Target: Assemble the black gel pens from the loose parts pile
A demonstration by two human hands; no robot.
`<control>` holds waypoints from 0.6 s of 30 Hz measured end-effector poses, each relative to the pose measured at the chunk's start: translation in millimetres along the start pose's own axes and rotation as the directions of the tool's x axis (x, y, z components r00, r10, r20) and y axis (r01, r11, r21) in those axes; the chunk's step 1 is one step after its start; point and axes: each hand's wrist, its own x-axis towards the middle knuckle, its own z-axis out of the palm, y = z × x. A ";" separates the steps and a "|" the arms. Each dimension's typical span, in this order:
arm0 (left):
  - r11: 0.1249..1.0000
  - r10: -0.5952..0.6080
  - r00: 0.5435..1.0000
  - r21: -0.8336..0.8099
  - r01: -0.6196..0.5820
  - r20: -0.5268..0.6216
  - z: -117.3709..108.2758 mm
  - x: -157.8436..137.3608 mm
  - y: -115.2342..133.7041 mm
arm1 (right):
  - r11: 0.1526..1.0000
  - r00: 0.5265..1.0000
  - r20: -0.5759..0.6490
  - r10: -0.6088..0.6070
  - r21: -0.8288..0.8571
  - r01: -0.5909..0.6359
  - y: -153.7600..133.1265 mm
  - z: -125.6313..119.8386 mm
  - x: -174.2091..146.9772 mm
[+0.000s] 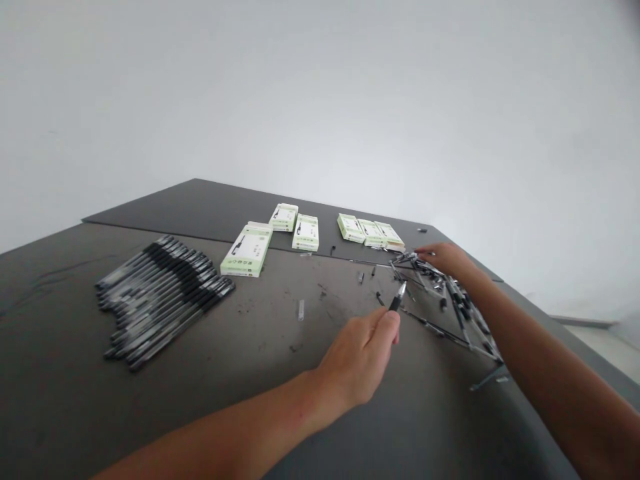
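A pen [397, 297] with a black grip and bare pointed tip is held in my left hand [357, 357], its tip pointing up and away from me. My right hand [447, 259] reaches to the far side of a loose heap of pen parts [463, 307], where tubes, refills and caps lie tangled. Its fingertips touch or hover over the heap's back edge; whatever they may pinch is too small and blurred to make out. To the left lies a slanted row of black-and-clear pens [165, 293], side by side on the dark table [240, 400].
Toward the back stand green-and-white boxes: one larger box [247, 250], two near it [305, 232], and a group of three [371, 232]. A clear cap [301, 310] and small black caps [333, 251] lie scattered mid-table. A white wall [320, 100] rises behind.
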 end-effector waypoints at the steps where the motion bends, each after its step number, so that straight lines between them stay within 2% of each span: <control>1: 1.000 -0.004 1.000 -0.003 0.004 -0.007 -0.1 0.4 -0.2 | 1.000 1.000 0.019 -0.008 -0.020 0.008 2.2 2.9 7.4; 7: 1.000 -0.015 1.000 -0.007 0.015 -0.019 -0.6 2.5 -0.5 | 0.994 0.994 0.096 -0.053 -0.094 0.062 16.7 17.7 32.2; 18: 1.000 -0.025 0.999 0.017 0.025 -0.033 -0.3 4.9 -1.5 | 0.990 0.989 0.112 -0.097 -0.093 0.107 34.5 32.8 49.4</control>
